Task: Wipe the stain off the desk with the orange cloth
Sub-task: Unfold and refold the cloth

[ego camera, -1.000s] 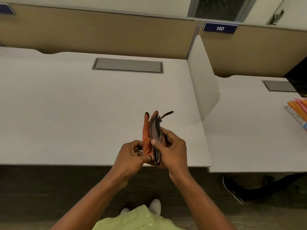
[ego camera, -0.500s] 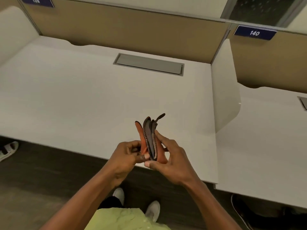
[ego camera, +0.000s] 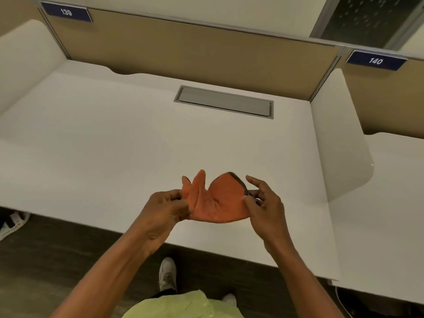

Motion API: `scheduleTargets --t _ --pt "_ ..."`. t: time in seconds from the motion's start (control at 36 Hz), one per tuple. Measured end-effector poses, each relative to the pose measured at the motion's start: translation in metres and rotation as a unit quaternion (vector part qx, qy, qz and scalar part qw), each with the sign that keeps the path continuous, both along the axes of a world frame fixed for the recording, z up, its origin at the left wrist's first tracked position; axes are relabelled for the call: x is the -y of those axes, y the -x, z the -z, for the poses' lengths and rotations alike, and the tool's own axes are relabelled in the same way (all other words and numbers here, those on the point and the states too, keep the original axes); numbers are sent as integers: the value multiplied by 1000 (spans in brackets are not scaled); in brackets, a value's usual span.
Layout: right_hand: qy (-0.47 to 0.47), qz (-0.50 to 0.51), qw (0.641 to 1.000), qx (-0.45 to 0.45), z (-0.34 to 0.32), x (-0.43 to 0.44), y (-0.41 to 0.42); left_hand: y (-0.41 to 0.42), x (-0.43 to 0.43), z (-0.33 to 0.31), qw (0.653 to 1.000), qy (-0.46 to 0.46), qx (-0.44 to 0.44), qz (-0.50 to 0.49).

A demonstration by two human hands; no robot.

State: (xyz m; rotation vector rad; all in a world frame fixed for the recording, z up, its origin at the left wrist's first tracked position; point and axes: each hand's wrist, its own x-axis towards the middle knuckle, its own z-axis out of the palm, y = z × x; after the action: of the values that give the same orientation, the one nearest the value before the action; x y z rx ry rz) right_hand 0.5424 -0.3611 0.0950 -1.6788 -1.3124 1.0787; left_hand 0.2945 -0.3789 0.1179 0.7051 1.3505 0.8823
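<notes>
Both hands hold the orange cloth [ego camera: 214,200] in the air above the front part of the white desk [ego camera: 96,143], nearer its right corner than its left. The left hand [ego camera: 164,208] is closed on the cloth's left side, thumb and fingers pinching a bunched fold that sticks up in two soft points. The right hand [ego camera: 263,203] pinches the cloth's right edge between thumb and one finger, with the other fingers spread and lifted clear. Between the hands the cloth sags open in a shallow curve; its face is plain orange with a dark trim along the upper right edge. No stain can be made out on the desk surface.

Toward the back edge of the desk a grey cable flap [ego camera: 223,102] is set flush in the top. A tan partition panel [ego camera: 183,49] stands behind the desk, with blue number plates reading 139 [ego camera: 66,12] and 140 [ego camera: 375,60]. A white side divider [ego camera: 337,143] rises along the right edge. Below the front edge, a white shoe [ego camera: 168,274] stands on the dark floor.
</notes>
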Motion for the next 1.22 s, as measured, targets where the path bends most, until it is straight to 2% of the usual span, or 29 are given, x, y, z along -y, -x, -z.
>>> scheduleTargets --t 0.17,0.36,0.42,0.53,0.72,0.86,1.0,1.14,1.22 --pt "53 3 999 0 -8 -34 46 59 -34 2 998 17 55 -36" --pt "35 7 999 -36 -17 -52 94 107 -67 4 996 42 64 -39" --pt "18 1 999 -46 -19 -55 102 113 -75 6 998 44 44 -26" --pt "-7 -26 998 -49 -22 -66 112 115 -88 14 996 67 -62 14" --pt "-5 -50 999 -8 -28 -96 99 109 -103 18 987 90 -135 -5" --pt "28 -45 999 8 -23 -126 92 115 -119 13 989 83 -111 -45" --pt "56 -39 998 -18 -20 -159 106 124 -144 1 985 65 -134 -82" --pt "32 -31 998 -40 -28 -200 132 144 -184 -14 981 26 -139 -132" --pt "18 -40 997 -58 -36 -234 152 161 -221 -23 978 -7 -165 -126"
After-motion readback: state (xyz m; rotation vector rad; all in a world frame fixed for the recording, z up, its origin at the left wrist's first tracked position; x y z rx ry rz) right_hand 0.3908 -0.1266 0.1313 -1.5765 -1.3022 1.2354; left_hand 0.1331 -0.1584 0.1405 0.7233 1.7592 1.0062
